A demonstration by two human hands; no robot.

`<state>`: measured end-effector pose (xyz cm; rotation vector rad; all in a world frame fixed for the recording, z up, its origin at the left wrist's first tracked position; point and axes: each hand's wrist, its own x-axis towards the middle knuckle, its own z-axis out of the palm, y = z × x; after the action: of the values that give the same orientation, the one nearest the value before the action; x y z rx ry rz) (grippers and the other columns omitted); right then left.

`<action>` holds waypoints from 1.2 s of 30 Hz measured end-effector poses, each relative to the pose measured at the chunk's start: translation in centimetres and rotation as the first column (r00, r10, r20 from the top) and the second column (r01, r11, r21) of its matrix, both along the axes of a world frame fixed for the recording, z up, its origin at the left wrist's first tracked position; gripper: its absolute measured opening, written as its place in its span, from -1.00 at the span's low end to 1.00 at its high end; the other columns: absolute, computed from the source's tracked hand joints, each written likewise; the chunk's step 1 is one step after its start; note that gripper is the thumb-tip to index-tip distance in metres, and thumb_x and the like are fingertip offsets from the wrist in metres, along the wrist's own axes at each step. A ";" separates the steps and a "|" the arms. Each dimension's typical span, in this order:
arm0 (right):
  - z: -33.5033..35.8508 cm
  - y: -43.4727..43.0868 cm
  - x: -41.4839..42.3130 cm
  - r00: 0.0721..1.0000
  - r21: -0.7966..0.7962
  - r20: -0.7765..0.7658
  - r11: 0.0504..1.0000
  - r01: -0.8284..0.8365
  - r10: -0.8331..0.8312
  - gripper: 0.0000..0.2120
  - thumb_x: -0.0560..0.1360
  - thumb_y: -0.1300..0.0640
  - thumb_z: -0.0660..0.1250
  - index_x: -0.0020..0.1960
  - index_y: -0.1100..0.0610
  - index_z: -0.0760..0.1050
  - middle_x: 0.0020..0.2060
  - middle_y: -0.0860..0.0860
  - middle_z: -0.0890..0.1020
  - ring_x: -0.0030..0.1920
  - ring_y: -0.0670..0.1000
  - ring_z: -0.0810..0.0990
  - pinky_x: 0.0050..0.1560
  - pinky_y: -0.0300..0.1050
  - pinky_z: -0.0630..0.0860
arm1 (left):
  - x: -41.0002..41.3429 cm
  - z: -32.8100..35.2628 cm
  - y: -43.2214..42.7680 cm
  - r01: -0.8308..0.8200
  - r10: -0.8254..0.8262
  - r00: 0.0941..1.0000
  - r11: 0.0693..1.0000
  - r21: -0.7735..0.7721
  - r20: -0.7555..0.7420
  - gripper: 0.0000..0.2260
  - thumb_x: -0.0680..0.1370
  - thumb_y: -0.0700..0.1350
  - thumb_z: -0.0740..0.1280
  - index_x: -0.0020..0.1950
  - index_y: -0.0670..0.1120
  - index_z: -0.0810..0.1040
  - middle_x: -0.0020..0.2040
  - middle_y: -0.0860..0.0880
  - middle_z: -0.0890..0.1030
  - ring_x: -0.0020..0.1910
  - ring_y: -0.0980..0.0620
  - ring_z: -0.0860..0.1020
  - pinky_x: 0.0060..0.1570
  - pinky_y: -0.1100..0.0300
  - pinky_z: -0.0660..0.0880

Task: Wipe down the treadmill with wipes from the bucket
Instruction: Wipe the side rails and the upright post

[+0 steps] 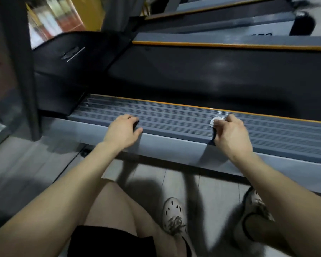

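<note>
Right hand pinches wipe on treadmill rail (hood badge unreadable)

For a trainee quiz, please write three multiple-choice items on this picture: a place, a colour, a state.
1. The wipe lies: A on the belt; B on the ribbed side rail; C on the floor.
2. The rail's edge stripe is: A green; B orange; C white.
3. The left hand: A holds a wipe; B hangs free; C rests on the rail, empty.
B, the right hand holds it there; B, plainly orange; C, fingers on the ribs.
</note>
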<state>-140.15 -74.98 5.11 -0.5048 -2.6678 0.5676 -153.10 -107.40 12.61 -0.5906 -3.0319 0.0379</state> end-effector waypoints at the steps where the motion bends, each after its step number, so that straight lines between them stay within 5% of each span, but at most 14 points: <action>1: -0.1 -0.4 0.1 1.000 0.060 -0.007 0.998 0.005 -0.005 -0.83 0.60 0.11 0.32 0.08 0.11 0.67 -0.11 0.08 0.47 0.00 0.22 0.47 -0.11 0.03 0.44 | 0.1 0.1 0.1 -0.003 0.003 1.000 1.000 -0.006 0.019 -0.49 0.65 0.19 0.34 0.53 -0.02 0.53 0.42 -0.08 0.56 0.42 -0.18 0.49 0.37 -0.09 0.49; 5: 0.2 -3.7 -0.1 0.987 0.151 0.004 0.975 -0.160 0.161 -0.65 0.63 -0.14 0.21 0.22 0.07 0.57 0.11 0.08 0.60 0.21 0.18 0.44 0.22 0.14 0.50 | 0.9 0.7 1.1 -0.014 0.016 0.999 0.999 -0.049 0.047 -0.42 0.61 0.20 0.38 0.58 -0.02 0.46 0.43 -0.07 0.52 0.42 -0.16 0.48 0.38 -0.08 0.49; 10: 0.5 -8.7 -2.2 0.899 0.069 0.043 0.897 -0.437 0.435 -0.37 0.67 -0.21 0.11 0.59 0.16 0.35 0.52 0.13 0.43 0.60 0.20 0.26 0.68 0.12 0.11 | 0.7 0.3 0.3 0.033 -0.029 0.998 0.997 -0.067 0.064 -0.37 0.60 0.16 0.38 0.62 -0.04 0.39 0.53 -0.07 0.46 0.48 -0.15 0.42 0.50 -0.05 0.39; 14: 0.6 -12.0 -5.0 0.825 0.100 0.090 0.819 -0.566 0.559 -0.31 0.71 -0.27 0.06 0.71 0.09 0.12 0.69 0.08 0.17 0.71 0.12 -0.02 0.71 0.09 -0.06 | -0.1 0.8 -1.8 0.103 -0.100 0.981 0.995 -0.005 0.167 -0.37 0.67 0.09 0.36 0.71 0.02 0.26 0.70 0.00 0.26 0.66 -0.07 0.23 0.65 0.00 0.20; 20: 1.2 -14.4 -7.9 0.756 0.172 0.132 0.737 -0.654 0.641 -0.22 0.67 -0.39 0.00 0.75 -0.02 -0.06 0.72 -0.06 0.05 0.72 0.01 -0.14 0.71 0.03 -0.09 | -1.9 0.0 -9.5 -0.132 0.130 0.991 0.977 0.167 0.024 -0.43 0.65 0.14 0.35 0.65 0.07 0.34 0.63 0.00 0.37 0.61 -0.07 0.29 0.54 -0.10 0.36; 23: 1.5 -15.0 -8.6 0.731 0.208 0.147 0.702 -0.681 0.666 -0.17 0.66 -0.40 0.08 0.75 -0.03 -0.12 0.73 -0.09 0.00 0.72 -0.01 -0.18 0.71 -0.01 -0.13 | -2.1 -1.8 -12.5 -0.170 0.165 0.985 0.969 0.178 0.044 -0.34 0.66 0.12 0.35 0.72 0.16 0.16 0.74 0.02 0.11 0.71 -0.06 0.11 0.62 -0.13 0.24; 26: 2.3 -19.2 -11.4 0.707 0.223 0.165 0.673 -0.706 0.687 -0.11 0.61 -0.44 0.12 0.75 -0.01 -0.08 0.73 -0.04 0.02 0.72 0.04 -0.15 0.71 0.01 -0.13 | -2.0 -3.0 -13.1 -0.153 0.133 0.985 0.968 0.200 0.111 -0.24 0.67 0.17 0.34 0.75 0.20 -0.04 0.76 0.11 -0.17 0.74 0.00 -0.06 0.66 -0.12 0.15; 30: 3.8 -26.9 -17.2 0.631 0.197 0.182 0.601 -0.775 0.754 -0.07 0.59 -0.41 0.21 0.74 0.05 -0.04 0.73 0.05 0.02 0.72 0.11 -0.13 0.71 0.08 -0.10 | -1.8 -4.6 -15.3 -0.182 0.170 0.983 0.949 0.257 0.066 -0.16 0.64 0.14 0.40 0.76 0.11 -0.05 0.76 0.04 -0.17 0.73 -0.03 0.00 0.65 -0.11 0.19; 36: 4.2 -27.3 -16.8 0.577 0.187 0.161 0.550 -0.814 0.800 -0.19 0.65 -0.26 0.27 0.73 0.06 0.03 0.72 0.04 0.08 0.72 0.08 -0.06 0.71 0.08 -0.05 | -3.5 -5.4 -17.7 -0.436 0.292 0.884 0.799 0.415 0.366 -0.03 0.59 0.24 0.42 0.73 0.23 -0.24 0.75 0.09 -0.22 0.73 -0.07 0.02 0.66 -0.12 0.16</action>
<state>-156.96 -102.24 9.29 0.8845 -2.8505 0.4274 -156.61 -125.09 7.24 0.0531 -3.1707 -0.8457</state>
